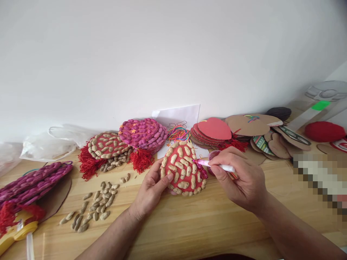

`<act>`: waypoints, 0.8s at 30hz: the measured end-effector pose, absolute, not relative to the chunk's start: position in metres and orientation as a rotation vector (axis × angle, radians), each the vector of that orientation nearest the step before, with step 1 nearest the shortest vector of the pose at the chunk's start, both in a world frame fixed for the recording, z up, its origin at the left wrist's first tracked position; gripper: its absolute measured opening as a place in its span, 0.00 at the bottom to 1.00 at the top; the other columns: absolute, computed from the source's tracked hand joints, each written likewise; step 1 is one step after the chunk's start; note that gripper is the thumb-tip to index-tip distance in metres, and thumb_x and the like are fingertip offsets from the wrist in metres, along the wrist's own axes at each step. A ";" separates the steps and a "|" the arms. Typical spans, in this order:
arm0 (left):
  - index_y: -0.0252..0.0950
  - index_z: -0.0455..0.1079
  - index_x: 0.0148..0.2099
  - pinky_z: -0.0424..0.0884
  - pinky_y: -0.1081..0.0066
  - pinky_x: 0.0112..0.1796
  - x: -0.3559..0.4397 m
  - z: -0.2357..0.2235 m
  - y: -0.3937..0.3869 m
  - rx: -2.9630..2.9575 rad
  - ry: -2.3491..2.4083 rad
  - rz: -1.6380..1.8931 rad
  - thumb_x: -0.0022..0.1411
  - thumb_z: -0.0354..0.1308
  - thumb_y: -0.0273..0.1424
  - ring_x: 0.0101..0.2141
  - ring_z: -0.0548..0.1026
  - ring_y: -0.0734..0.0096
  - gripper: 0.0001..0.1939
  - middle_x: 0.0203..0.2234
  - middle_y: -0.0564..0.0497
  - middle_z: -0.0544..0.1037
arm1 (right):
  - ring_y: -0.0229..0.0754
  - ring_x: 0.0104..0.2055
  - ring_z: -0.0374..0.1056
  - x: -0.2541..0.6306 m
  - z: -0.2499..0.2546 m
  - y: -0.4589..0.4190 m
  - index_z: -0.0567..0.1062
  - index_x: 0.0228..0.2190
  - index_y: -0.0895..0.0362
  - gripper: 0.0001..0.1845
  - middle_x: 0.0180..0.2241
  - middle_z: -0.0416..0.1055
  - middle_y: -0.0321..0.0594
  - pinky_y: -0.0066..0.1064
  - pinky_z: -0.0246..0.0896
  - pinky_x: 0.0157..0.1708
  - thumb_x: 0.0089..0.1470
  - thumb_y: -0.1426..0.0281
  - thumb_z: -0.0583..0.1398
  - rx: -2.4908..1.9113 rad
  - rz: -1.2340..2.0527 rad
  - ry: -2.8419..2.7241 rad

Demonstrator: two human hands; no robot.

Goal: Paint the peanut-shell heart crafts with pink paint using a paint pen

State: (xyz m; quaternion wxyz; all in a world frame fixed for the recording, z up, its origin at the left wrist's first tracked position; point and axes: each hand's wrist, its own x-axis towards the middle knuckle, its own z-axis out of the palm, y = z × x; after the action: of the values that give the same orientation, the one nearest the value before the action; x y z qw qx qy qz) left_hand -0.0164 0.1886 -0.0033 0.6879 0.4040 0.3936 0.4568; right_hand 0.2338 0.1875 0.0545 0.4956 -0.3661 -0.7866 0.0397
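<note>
My left hand (153, 184) grips the lower left edge of a red board covered with peanuts (183, 168), its thumb pressed on the front. Most of the peanuts are plain tan; a few along the right edge are painted purple. My right hand (240, 177) is closed around a paintbrush (221, 167) with a white handle. The purple-stained brush tip touches the peanuts at the board's upper right edge. Partly hidden behind my right hand is a small cup (214, 154) with a pinkish-purple tint.
Loose peanuts (97, 202) lie on the wooden table (173, 231) at left. Behind are purple-painted peanut boards (143, 133), a red tassel (141, 160), red heart-shaped cardboard (215, 129), colored cords (179, 133) and red yarn (324, 131). A yellow glue gun (18, 233) sits at front left.
</note>
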 end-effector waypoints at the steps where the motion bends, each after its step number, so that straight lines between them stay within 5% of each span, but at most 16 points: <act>1: 0.44 0.66 0.63 0.81 0.62 0.41 -0.016 -0.003 0.189 0.907 0.880 1.019 0.62 0.68 0.37 0.44 0.80 0.58 0.29 0.51 0.46 0.80 | 0.40 0.34 0.71 0.234 0.055 0.188 0.75 0.37 0.54 0.05 0.30 0.77 0.37 0.31 0.68 0.35 0.60 0.75 0.61 -0.885 0.095 -1.906; 20: 0.43 0.68 0.62 0.80 0.62 0.41 -0.015 0.000 0.188 0.928 0.869 1.021 0.63 0.67 0.37 0.40 0.81 0.61 0.27 0.51 0.45 0.80 | 0.42 0.38 0.71 0.237 0.050 0.186 0.74 0.41 0.54 0.08 0.34 0.76 0.39 0.34 0.68 0.38 0.60 0.77 0.61 -0.869 0.076 -1.902; 24: 0.42 0.68 0.62 0.81 0.63 0.39 -0.015 0.002 0.188 0.919 0.878 1.009 0.62 0.68 0.38 0.44 0.81 0.55 0.28 0.51 0.44 0.80 | 0.42 0.37 0.71 0.237 0.050 0.188 0.74 0.40 0.54 0.07 0.33 0.76 0.39 0.34 0.67 0.37 0.60 0.77 0.61 -0.877 0.077 -1.900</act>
State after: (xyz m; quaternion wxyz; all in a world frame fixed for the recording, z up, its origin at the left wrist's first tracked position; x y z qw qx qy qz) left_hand -0.0146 0.1879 0.0018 0.6885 0.4105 0.3926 0.4509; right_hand 0.2367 0.1878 0.0497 0.5001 -0.3625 -0.7858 0.0319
